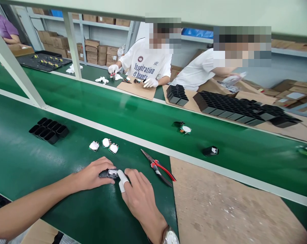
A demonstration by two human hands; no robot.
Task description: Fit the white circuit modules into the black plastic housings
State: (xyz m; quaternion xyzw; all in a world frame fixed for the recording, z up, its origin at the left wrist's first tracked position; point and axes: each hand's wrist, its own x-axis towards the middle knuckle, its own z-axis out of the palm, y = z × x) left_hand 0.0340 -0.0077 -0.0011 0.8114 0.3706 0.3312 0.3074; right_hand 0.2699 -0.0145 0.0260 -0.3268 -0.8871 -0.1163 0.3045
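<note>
My left hand is closed around a small black plastic housing lying on its side, low over the green bench. A circuit board with white paste shows in the housing's open end. At that end, my right hand presses with its thumb and index finger, both in white finger cots; whether they pinch the board or only push on it I cannot tell. Beyond my hands lie three circuit boards topped with white paste. Red-and-black long-nose pliers rest to the right.
Several empty black housings stand in a block at left. Across a pale rail, the green conveyor belt carries a board and a filled housing. Cardboard covers the bench at right. Co-workers sit opposite; a slanted post rises left.
</note>
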